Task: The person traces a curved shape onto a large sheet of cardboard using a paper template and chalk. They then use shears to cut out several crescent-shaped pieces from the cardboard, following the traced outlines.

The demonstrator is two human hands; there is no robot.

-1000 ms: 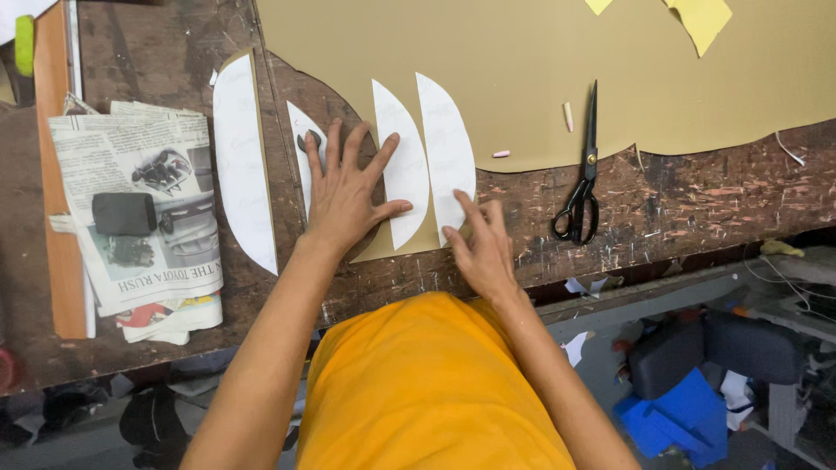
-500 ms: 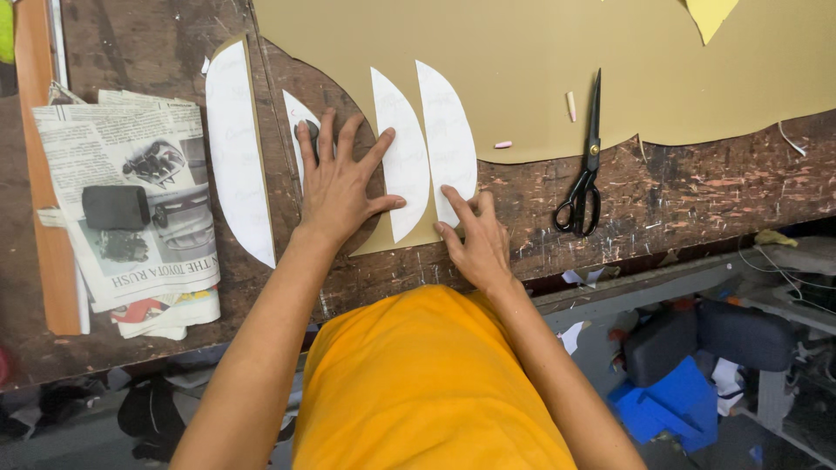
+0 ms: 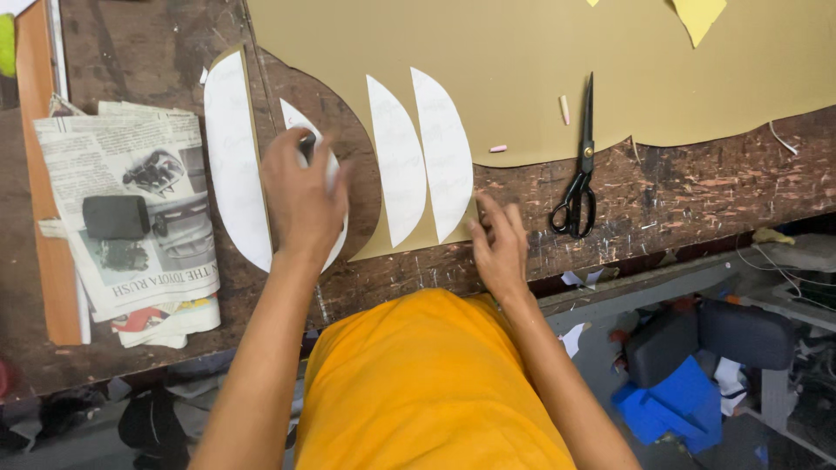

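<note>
My left hand [image 3: 300, 196] curls over a small white crescent-shaped paper pattern [image 3: 290, 116] on the dark scarred worktable [image 3: 697, 187]; its fingers close on the pattern's upper part. A larger white crescent [image 3: 231, 157] lies just left of it on a tan strip. Two more white crescents [image 3: 396, 157] [image 3: 444, 148] lie side by side on the big tan sheet [image 3: 522, 52]. My right hand [image 3: 498, 244] rests with its fingertips on the sheet's lower point, beside the right crescent, holding nothing.
Black scissors [image 3: 579, 165] lie shut at the tan sheet's edge, right of my right hand, with two chalk bits [image 3: 564, 109] nearby. A folded newspaper [image 3: 131, 218] with a black block [image 3: 116, 217] on it sits at the left, beside a wooden board [image 3: 43, 174].
My left hand has left the middle crescents, moved left and closed its spread fingers over the small white crescent. My right hand has stayed at the sheet's lower edge.
</note>
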